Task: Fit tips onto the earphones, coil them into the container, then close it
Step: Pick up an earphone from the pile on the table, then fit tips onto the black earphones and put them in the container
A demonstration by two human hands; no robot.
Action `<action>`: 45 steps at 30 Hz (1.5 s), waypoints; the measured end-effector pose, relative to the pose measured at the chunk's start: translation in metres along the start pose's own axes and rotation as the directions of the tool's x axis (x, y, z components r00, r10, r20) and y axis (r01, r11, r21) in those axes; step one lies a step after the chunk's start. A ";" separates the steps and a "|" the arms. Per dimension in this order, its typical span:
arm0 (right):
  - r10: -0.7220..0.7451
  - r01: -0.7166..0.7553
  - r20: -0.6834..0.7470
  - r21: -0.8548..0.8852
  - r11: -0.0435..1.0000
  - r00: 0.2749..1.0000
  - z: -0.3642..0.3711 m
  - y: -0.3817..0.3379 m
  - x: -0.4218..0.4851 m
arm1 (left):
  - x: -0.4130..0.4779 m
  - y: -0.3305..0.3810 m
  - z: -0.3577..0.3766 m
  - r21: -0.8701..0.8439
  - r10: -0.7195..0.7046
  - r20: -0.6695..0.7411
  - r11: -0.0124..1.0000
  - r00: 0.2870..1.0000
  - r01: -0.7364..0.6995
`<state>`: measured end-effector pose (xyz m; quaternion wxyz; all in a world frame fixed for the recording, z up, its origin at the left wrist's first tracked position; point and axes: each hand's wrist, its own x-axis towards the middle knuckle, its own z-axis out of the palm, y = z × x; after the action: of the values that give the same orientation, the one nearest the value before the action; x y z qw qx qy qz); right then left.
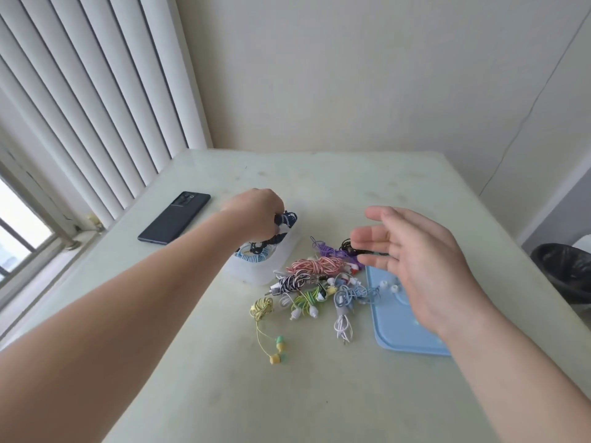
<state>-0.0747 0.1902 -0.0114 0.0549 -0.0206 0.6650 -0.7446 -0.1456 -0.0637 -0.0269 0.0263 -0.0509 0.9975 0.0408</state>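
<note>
Clamped in the left hand (256,212) is a coiled bundle of dark blue and white earphones (287,218), fingers curled round it right above the translucent container (243,273), with dark cord trailing down inside. A light blue coil (252,258) sits in the container already, so at least one set looks packed. Over on the other side, the right hand (412,251) hovers with its fingers straight and loose, holding nothing, just above the pile and the blue lid (403,327). And what a pile: a pink and white bundle (315,265), a purple one (332,252), black and white, green, pale blue, plus yellow earphones (262,308) with their buds spilling toward the near edge of the table (224,378). A few loose white tips (388,287) rest on the lid's far end. By my reckoning this is early going: most sets wait outside the container, whether each has its tips fitted is too small to tell, and the lid lies flat beside the pile, so closing comes last. A dark phone (174,222) lies well apart on the left.
</note>
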 end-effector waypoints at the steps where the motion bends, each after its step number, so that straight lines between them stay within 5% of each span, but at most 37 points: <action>1: 0.000 0.000 -0.018 0.001 1.000 1.000 -0.005 0.001 0.001 | 0.002 -0.001 0.001 0.001 0.008 -0.008 1.000 1.000 -0.008; 9: -0.053 0.049 -0.125 -0.030 0.998 0.991 -0.025 0.011 0.008 | -0.010 0.016 -0.013 -0.005 0.031 -0.218 0.999 0.975 -0.033; 12: -0.070 0.063 -0.142 -0.051 0.997 0.987 -0.032 0.015 0.010 | -0.021 0.053 -0.019 -0.095 0.177 -0.318 0.971 0.931 -0.218; 15: -0.073 0.062 -0.137 -0.082 0.995 0.988 -0.040 0.021 0.010 | -0.023 0.095 -0.006 -0.165 0.342 -0.114 0.919 0.933 -0.357; 19: -0.116 0.093 -0.149 -0.152 0.984 0.982 -0.057 0.031 0.005 | 0.001 0.122 0.031 -0.103 0.288 0.106 0.955 0.952 -0.277; 25: -0.169 0.138 -0.200 -0.161 0.977 0.965 -0.077 0.037 0.004 | 0.011 0.130 0.034 -0.159 0.234 0.157 0.965 0.959 -0.209; 30: -0.151 0.129 -0.218 -0.114 0.985 0.964 -0.084 0.037 0.001 | 0.000 0.124 0.009 -0.352 0.174 0.007 0.922 0.985 -0.160; 34: -0.139 0.130 -0.209 -0.056 0.990 0.968 -0.089 0.033 -0.003 | -0.025 0.121 -0.023 -0.637 0.100 -0.022 0.765 0.995 -0.091; 38: -0.112 0.111 -0.016 -0.052 0.992 0.994 -0.083 0.026 -0.009 | -0.069 0.123 -0.041 -0.929 0.206 0.120 0.367 0.971 0.037; 42: -0.061 0.050 0.244 0.050 0.998 0.968 -0.071 0.023 -0.024 | -0.109 0.121 -0.032 -0.984 0.330 0.176 0.093 0.928 0.153; 45: -0.043 0.007 0.308 0.118 0.993 0.950 -0.065 0.027 -0.035 | -0.129 0.117 -0.017 -0.972 0.373 0.191 -0.060 0.908 0.229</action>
<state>-0.0452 0.2548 -0.0444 0.1504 -0.1426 0.6035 -0.7699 -0.0302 0.0637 0.0062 0.1848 0.0112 0.6197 0.7627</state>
